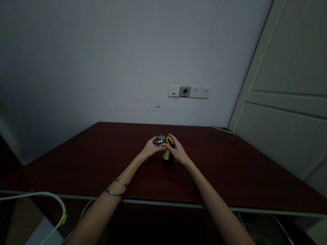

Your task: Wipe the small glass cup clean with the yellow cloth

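Note:
Both my arms reach out over a dark red table (pixel 234 174). My left hand (pixel 150 148) is curled around a small shiny silver object (pixel 160 140) near the table's middle. My right hand (pixel 178 151) grips a yellow and black tool (pixel 168 149) right beside it, fingers wrapped over its top. The two hands touch, and the silver object meets the top of the tool. What the silver object is I cannot make out. Two thin bracelets (pixel 117 187) sit on my left forearm.
A white wall with a row of sockets (pixel 189 91) stands behind the table. A white panelled door (pixel 299 91) is at the right. A white cable (pixel 39 197) hangs below the table's front edge at the left.

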Action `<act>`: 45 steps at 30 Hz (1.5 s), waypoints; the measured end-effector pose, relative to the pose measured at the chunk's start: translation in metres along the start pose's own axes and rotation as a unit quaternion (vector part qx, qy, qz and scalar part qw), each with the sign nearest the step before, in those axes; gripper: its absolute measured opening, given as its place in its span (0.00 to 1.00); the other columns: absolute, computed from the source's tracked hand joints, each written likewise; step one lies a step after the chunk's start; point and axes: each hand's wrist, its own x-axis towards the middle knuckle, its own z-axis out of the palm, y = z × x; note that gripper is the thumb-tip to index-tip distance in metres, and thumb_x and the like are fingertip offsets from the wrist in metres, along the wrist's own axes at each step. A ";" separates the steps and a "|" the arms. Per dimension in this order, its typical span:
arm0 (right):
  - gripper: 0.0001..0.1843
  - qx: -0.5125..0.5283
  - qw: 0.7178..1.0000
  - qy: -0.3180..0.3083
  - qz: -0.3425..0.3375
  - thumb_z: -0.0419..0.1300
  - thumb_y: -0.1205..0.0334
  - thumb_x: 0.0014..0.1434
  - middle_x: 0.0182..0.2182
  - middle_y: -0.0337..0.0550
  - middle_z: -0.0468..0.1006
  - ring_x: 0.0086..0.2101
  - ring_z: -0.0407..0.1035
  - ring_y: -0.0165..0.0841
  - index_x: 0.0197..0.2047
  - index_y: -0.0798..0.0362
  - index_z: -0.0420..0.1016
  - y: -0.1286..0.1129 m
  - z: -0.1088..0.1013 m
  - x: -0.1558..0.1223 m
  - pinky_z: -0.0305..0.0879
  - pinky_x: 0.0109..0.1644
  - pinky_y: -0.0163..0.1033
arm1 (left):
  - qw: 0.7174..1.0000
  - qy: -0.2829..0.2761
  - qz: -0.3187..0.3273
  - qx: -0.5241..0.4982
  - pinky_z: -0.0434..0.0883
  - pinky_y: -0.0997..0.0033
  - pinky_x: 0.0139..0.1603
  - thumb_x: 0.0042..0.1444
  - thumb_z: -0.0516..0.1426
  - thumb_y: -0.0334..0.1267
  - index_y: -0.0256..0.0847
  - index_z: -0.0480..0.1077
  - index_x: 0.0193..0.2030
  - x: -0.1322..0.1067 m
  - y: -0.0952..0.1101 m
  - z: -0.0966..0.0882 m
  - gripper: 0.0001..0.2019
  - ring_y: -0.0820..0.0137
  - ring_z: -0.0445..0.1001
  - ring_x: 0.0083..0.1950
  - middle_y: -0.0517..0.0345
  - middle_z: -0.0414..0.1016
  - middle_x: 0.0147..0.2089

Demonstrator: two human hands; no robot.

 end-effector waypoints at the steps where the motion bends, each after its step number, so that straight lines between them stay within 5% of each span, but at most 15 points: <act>1: 0.30 0.003 1.000 0.014 0.000 0.59 0.50 0.50 0.51 0.47 0.67 0.51 0.63 0.36 0.54 0.50 0.58 -0.001 0.000 0.000 0.56 0.56 0.43 | 1.000 0.003 -0.001 0.003 0.69 0.63 0.48 0.32 0.67 0.36 0.34 0.63 0.48 0.000 0.001 0.000 0.33 0.66 0.71 0.45 0.47 0.71 0.48; 7: 0.23 0.007 0.993 0.114 -0.010 0.53 0.46 0.54 0.51 0.52 0.67 0.50 0.64 0.36 0.47 0.52 0.61 -0.003 -0.004 0.004 0.58 0.55 0.44 | 0.998 -0.029 0.029 0.037 0.65 0.61 0.53 0.30 0.68 0.34 0.32 0.60 0.51 -0.002 -0.001 0.002 0.38 0.63 0.70 0.49 0.43 0.68 0.51; 12: 0.19 0.005 0.997 0.065 -0.050 0.58 0.51 0.52 0.49 0.48 0.71 0.50 0.65 0.37 0.43 0.53 0.71 -0.010 -0.009 0.003 0.58 0.56 0.44 | 0.988 -0.074 0.088 0.101 0.63 0.61 0.56 0.33 0.67 0.35 0.34 0.58 0.55 -0.004 -0.005 0.003 0.39 0.62 0.67 0.53 0.44 0.66 0.54; 21: 0.17 0.026 0.995 0.009 -0.096 0.59 0.53 0.51 0.53 0.41 0.68 0.53 0.63 0.39 0.45 0.45 0.74 -0.026 -0.010 -0.004 0.56 0.58 0.49 | 0.980 -0.002 0.123 0.158 0.62 0.61 0.56 0.34 0.66 0.37 0.35 0.58 0.55 -0.004 -0.005 0.004 0.38 0.61 0.66 0.53 0.45 0.66 0.54; 30: 0.22 0.086 0.993 0.078 0.013 0.60 0.49 0.49 0.46 0.45 0.75 0.48 0.67 0.40 0.46 0.51 0.74 -0.015 -0.007 0.004 0.61 0.55 0.49 | 0.984 -0.006 0.116 0.138 0.61 0.61 0.56 0.34 0.66 0.36 0.36 0.57 0.55 -0.008 -0.003 0.013 0.39 0.61 0.66 0.53 0.47 0.66 0.53; 38: 0.18 -0.028 0.990 0.028 -0.133 0.62 0.57 0.50 0.54 0.39 0.67 0.53 0.61 0.39 0.46 0.42 0.73 -0.026 -0.004 -0.011 0.55 0.58 0.50 | 0.988 0.007 0.109 0.110 0.65 0.63 0.52 0.32 0.65 0.30 0.35 0.56 0.52 -0.006 -0.003 0.015 0.37 0.61 0.68 0.50 0.46 0.66 0.51; 45: 0.17 -0.062 0.988 0.047 -0.135 0.60 0.58 0.52 0.54 0.39 0.67 0.53 0.60 0.39 0.46 0.41 0.73 -0.024 0.002 -0.012 0.54 0.58 0.50 | 0.988 0.009 0.111 0.104 0.67 0.64 0.49 0.33 0.64 0.30 0.37 0.54 0.53 -0.004 -0.009 0.016 0.37 0.62 0.68 0.48 0.48 0.66 0.50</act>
